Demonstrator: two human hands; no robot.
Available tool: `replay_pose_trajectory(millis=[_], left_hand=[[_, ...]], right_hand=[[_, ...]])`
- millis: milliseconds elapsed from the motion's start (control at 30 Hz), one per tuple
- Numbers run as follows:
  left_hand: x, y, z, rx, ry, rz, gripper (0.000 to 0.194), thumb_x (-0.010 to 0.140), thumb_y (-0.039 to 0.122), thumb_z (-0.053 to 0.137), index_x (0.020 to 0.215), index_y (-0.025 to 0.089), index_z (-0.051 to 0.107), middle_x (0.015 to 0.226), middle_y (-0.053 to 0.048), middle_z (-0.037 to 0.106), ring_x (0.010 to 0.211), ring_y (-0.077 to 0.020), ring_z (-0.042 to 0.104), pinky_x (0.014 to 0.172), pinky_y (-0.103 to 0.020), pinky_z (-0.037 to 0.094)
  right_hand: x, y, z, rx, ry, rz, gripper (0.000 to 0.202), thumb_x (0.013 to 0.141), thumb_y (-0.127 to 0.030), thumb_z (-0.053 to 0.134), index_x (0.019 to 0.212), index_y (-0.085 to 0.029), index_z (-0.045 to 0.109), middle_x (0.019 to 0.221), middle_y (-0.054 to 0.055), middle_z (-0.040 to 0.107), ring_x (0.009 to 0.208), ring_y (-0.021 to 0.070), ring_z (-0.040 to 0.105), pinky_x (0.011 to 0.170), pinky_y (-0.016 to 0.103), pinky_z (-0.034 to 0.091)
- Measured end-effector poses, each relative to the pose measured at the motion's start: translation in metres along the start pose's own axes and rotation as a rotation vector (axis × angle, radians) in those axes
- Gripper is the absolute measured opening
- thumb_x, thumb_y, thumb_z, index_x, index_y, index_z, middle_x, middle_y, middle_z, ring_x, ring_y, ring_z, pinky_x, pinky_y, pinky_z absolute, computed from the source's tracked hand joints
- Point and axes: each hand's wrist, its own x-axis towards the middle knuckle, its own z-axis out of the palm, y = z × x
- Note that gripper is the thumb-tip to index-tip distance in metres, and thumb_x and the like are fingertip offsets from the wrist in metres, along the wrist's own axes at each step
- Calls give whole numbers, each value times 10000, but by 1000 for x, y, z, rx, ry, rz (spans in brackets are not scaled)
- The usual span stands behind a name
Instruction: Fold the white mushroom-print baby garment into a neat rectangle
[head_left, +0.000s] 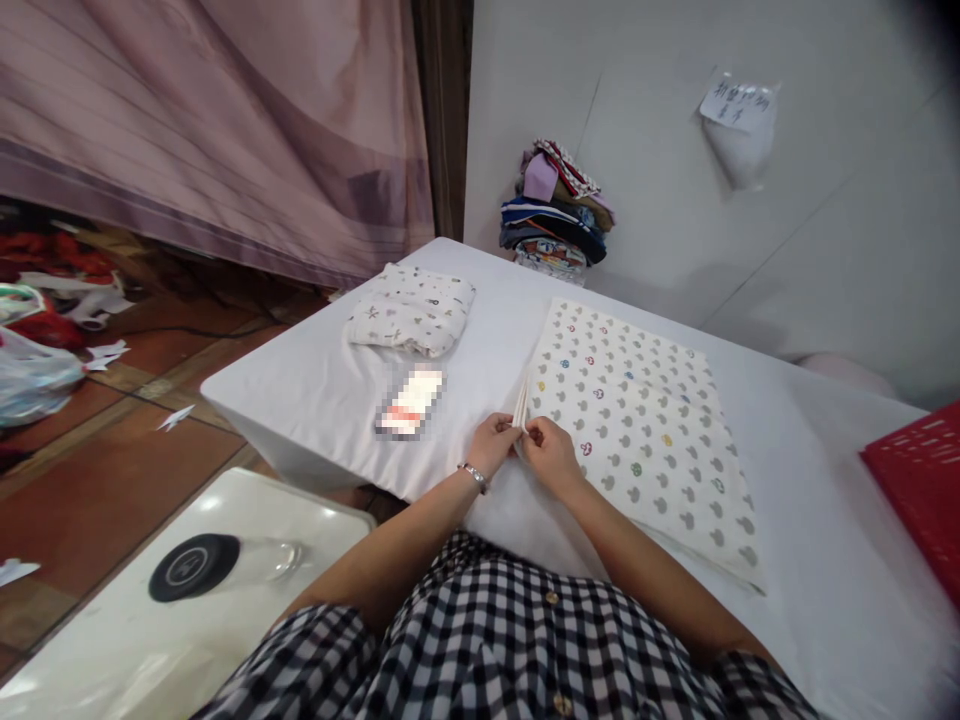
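Note:
A folded white cloth with rows of grey and a few coloured mushroom prints [637, 420] lies on the table in front of me, to the right of centre. My left hand [495, 443] pinches the layered edges at its near left corner. Right beside it, my right hand [551, 455] has its fingers closed on the same corner, the fingertips almost meeting. The stacked layers show as a narrow fan of edges just above the fingers. Exactly how many layers each hand grips is hidden.
A second folded patterned cloth [412, 310] and a blurred-out phone [411, 402] lie left on the white-covered table [300, 385]. Folded clothes [555, 215] are piled behind it. A red object [919, 490] sits at right. A white stool [97, 640] with a black-lidded item [193, 567] stands lower left.

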Motion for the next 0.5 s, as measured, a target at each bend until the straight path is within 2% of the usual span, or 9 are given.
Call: replay_pose_trajectory(millis=[100, 233, 300, 367, 433, 500], left_hand=[[1, -2, -1, -19, 7, -21, 188, 682, 152, 649, 846, 165, 555, 658, 26, 569, 572, -115, 561, 560, -266, 512], [2, -2, -2, -30, -13, -35, 181, 690, 158, 636, 852, 161, 555, 680, 20, 579, 581, -121, 567, 560, -278, 512], [2, -2, -1, -38, -9, -28, 183, 689, 154, 637, 850, 163, 551, 663, 30, 567, 571, -116, 561, 555, -269, 507], [2, -2, 0, -34, -4, -12, 176, 689, 143, 636, 840, 165, 549, 634, 41, 551, 546, -104, 545, 539, -248, 494], [2, -2, 0, -23, 3, 4, 168, 687, 144, 645, 823, 168, 550, 607, 47, 540, 522, -94, 530, 523, -227, 476], [1, -2, -1, -20, 2, 4, 180, 680, 170, 670, 814, 171, 550, 606, 44, 547, 520, -96, 533, 523, -225, 472]], right_hand=[[4, 0, -14, -54, 57, -3, 83, 750, -247, 464, 731, -201, 531, 645, -10, 536, 605, 137, 486, 611, 255, 380], [7, -2, -29, -303, 143, -71, 109, 775, -199, 422, 768, -192, 530, 754, 29, 545, 674, 154, 491, 632, 265, 358], [5, -4, -27, -429, 84, -82, 125, 785, -180, 413, 794, -185, 537, 813, 53, 551, 679, 159, 487, 606, 268, 339], [3, -6, -19, -475, -29, -89, 121, 783, -171, 428, 805, -180, 546, 826, 60, 559, 664, 156, 484, 589, 267, 329], [1, -7, -10, -413, -103, -99, 107, 778, -168, 446, 788, -182, 552, 797, 49, 570, 673, 153, 492, 609, 264, 342], [1, -5, -4, -280, -107, -77, 105, 782, -180, 454, 760, -190, 556, 749, 30, 579, 684, 149, 505, 636, 259, 361]])
